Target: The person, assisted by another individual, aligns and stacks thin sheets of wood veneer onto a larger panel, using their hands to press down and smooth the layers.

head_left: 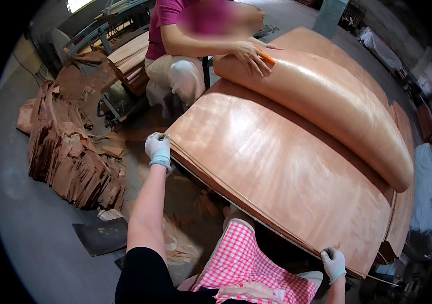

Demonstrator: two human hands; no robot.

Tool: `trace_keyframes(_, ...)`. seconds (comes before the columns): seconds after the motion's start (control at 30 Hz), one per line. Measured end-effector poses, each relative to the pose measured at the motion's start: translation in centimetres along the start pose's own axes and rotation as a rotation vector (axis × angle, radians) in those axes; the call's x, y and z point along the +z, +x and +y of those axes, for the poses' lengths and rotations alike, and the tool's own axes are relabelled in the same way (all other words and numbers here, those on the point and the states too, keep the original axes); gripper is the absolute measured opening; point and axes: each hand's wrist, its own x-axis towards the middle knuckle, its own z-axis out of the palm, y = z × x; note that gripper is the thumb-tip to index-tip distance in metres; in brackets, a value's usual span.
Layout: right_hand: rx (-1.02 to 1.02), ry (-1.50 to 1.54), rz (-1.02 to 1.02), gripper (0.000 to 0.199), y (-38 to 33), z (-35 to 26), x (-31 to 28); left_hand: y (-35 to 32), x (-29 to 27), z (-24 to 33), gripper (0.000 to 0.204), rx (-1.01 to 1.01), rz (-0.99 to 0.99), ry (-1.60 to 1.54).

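A stack of thin reddish-brown wood veneer sheets (277, 167) lies in front of me, its near edge running slantwise from left to right. My left hand (158, 149), in a white glove with a pale blue cuff, is closed on the stack's near left corner. My right hand (333, 263), gloved the same way, pinches the near edge close to the right corner. Farther back, a veneer sheet is bent over into a long curl (322, 106). A co-worker's hand (252, 57) rests on that curl's left end, with an orange object (266, 58) at its fingers.
Across the stack's left end is the co-worker in a magenta top (168, 30). A heap of broken veneer scraps (69, 152) stands on the floor at left, near a dark flat sheet (100, 236). More veneer (401, 187) lies at the right, beside a plastic-wrapped pile (423, 190).
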Motion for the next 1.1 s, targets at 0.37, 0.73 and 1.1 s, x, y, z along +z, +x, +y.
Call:
trace_keyframes(0.37,0.134,0.008,-0.062,0.022,3.8,4.1,2.5,0.9,0.2,-2.0,0.028,-0.335,-0.157,-0.058)
trace_keyframes(0.73,0.16,-0.148,0.031,0.037,3.2,5.7,1.0,-0.9,0.0,-0.6,0.021,0.16,-0.041,0.436)
trace_keyframes(1.1,0.361,-0.209,0.034,0.047,3.3,6.7,1.2,0.7,1.1,-1.7,0.032,0.154,-0.208,0.324)
